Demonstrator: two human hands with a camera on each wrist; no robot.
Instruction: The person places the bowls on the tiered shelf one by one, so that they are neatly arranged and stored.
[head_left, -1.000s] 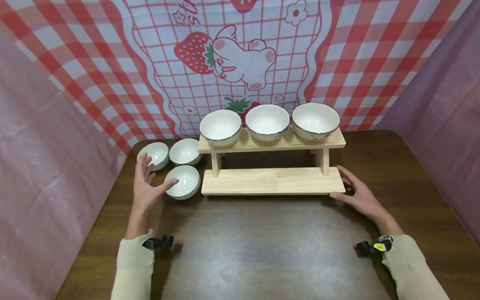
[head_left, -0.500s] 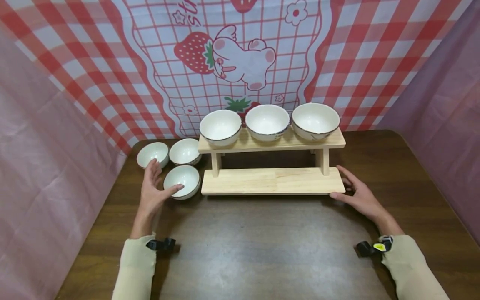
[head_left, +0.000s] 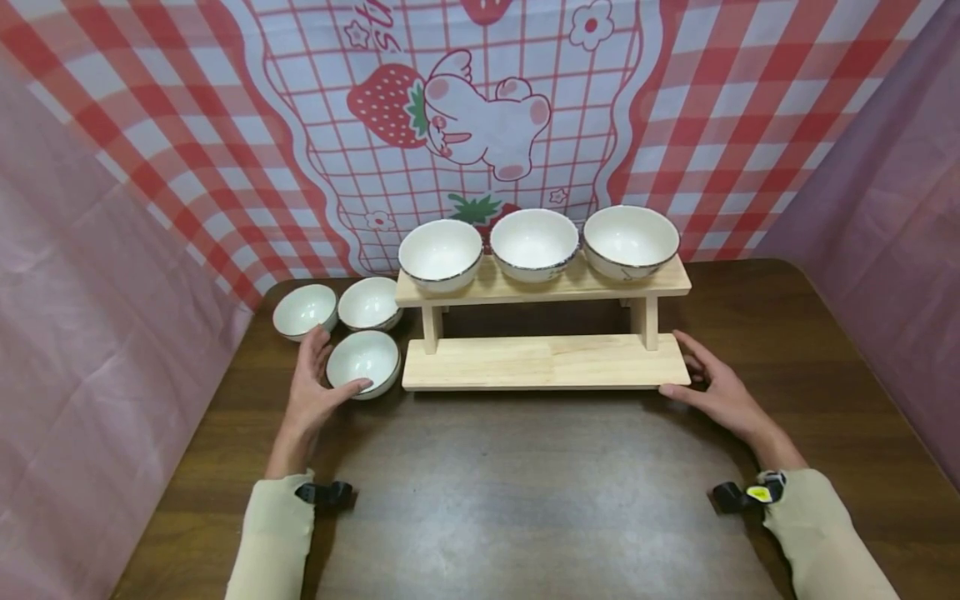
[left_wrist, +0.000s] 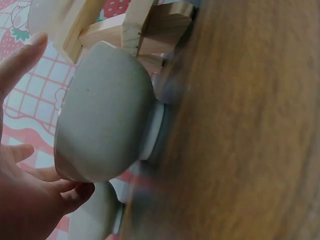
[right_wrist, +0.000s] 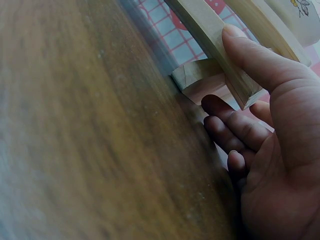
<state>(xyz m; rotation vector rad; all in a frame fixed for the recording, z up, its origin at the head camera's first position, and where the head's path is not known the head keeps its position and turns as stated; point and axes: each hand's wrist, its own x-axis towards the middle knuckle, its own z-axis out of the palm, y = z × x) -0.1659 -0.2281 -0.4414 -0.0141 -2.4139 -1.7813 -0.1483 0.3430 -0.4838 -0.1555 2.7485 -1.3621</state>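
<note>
My left hand (head_left: pixel 309 402) is around the left side of the nearest white bowl (head_left: pixel 364 358), thumb over its front rim and fingers along its far left side. Seen from the left wrist, fingertips (left_wrist: pixel 80 192) are right at the bowl's lower rim, while the thumb stands apart from it. At the right end of the two-tier wooden stand (head_left: pixel 547 363), my right hand (head_left: pixel 722 402) holds the lower board. Its thumb lies on the front corner and its index finger reaches the back corner; the other fingers curl below the board in the right wrist view.
Two more white bowls, the left one (head_left: pixel 306 310) and the right one (head_left: pixel 371 303), sit behind the nearest bowl. On the stand's upper tier are three bowls: left (head_left: pixel 441 252), middle (head_left: pixel 535 242) and right (head_left: pixel 632 240). A checked strawberry cloth (head_left: pixel 480 108) hangs behind the brown table (head_left: pixel 510 492).
My left hand has moved right and slightly toward me, from over the back left bowl to the side of the nearest bowl. The right hand and the stand have stayed put.
</note>
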